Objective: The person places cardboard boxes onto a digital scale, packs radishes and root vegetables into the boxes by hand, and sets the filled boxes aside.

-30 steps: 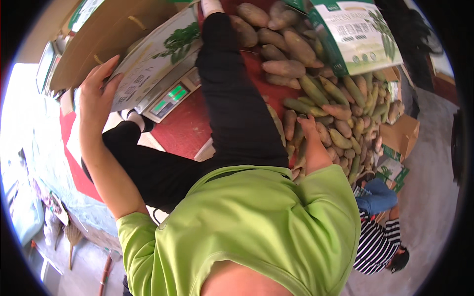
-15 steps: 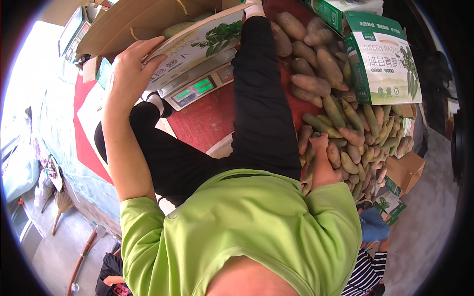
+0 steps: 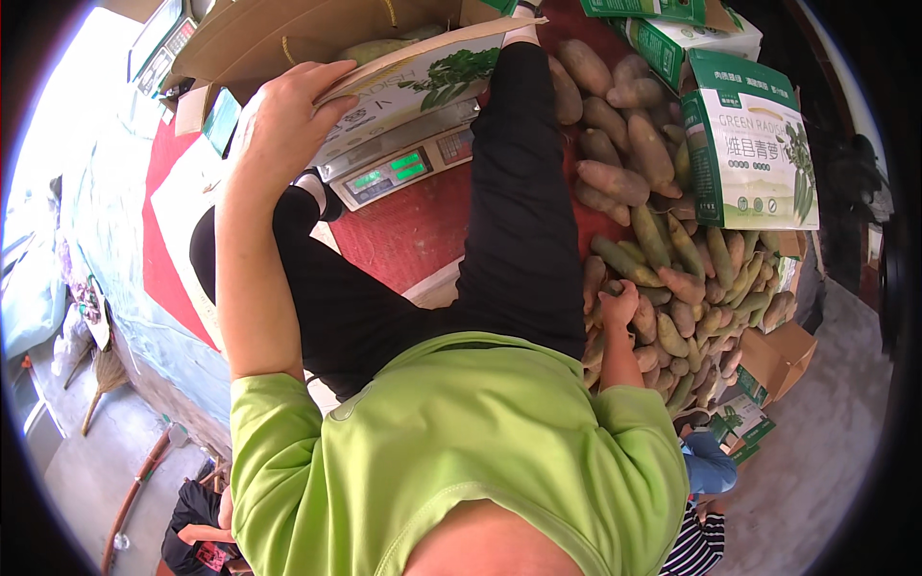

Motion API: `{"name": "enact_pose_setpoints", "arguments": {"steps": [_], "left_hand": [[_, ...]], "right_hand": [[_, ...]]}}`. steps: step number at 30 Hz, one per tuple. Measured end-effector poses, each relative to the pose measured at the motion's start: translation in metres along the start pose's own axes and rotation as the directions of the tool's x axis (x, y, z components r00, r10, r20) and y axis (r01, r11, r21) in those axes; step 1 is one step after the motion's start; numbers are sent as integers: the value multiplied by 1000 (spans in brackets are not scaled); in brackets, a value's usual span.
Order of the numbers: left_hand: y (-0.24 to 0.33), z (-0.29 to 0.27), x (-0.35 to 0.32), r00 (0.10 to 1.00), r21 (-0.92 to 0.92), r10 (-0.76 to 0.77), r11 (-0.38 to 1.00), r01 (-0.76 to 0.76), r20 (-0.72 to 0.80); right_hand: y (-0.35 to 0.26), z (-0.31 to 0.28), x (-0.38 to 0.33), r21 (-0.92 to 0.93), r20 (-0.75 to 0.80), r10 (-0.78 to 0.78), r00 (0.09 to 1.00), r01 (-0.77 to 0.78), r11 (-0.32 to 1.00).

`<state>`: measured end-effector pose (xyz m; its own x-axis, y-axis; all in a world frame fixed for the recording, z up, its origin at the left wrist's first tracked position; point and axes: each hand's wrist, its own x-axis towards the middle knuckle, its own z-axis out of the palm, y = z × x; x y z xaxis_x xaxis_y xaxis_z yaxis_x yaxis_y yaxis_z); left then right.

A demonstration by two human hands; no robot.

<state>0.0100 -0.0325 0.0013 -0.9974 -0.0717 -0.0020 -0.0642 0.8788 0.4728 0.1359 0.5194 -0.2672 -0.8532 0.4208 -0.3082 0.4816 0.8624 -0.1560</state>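
My left hand [image 3: 296, 117] grips the near wall of an open cardboard carton [image 3: 451, 82], thumb outside and fingers over its edge. Inside the carton lie green radishes [image 3: 376, 50], partly hidden by that wall. Under it, a weighing scale [image 3: 403, 175] with lit green displays stands between my legs. To my right, my right hand [image 3: 619, 307] is down at the near left side of a big radish pile [image 3: 706, 317]. Its fingers are curled round a green radish [image 3: 612, 287], of which just a small dark end shows.
Upright on the pile's far side stands a green-and-white carton [image 3: 764, 144], with more cartons [image 3: 687, 43] behind. An opened brown box [image 3: 780, 357] lies at the right. A second scale [image 3: 165, 48] is far left, a broom [image 3: 104, 379] lower left. Other people [image 3: 706, 480] are behind me.
My right hand has drawn slightly toward me and left over the pile, and its fingers have curled round a radish. My left hand stays on the carton. The whole view has shifted a little.
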Motion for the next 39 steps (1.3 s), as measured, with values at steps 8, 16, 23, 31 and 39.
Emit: {"name": "enact_pose_setpoints", "arguments": {"steps": [8,16,23,31,39], "left_hand": [[4,-2,-1,1000,-4,-13,1000,13,10],[8,-5,-2,1000,4,-22,1000,22,9],[-1,2,-2,999,16,33,999,-32,-9],[4,-3,-4,1000,23,19,1000,-19,8],[-1,-9,-5,997,28,51,998,-50,-54]], "right_hand": [[19,-24,8,348,-122,-117,986,153,925],[-146,-162,37,733,-299,-225,927,374,568],[-303,-266,33,757,-640,-341,688,641,-128],[-450,-242,9,847,-456,-691,561,512,-143],[-344,-161,61,839,-273,-596,755,490,237]]}}
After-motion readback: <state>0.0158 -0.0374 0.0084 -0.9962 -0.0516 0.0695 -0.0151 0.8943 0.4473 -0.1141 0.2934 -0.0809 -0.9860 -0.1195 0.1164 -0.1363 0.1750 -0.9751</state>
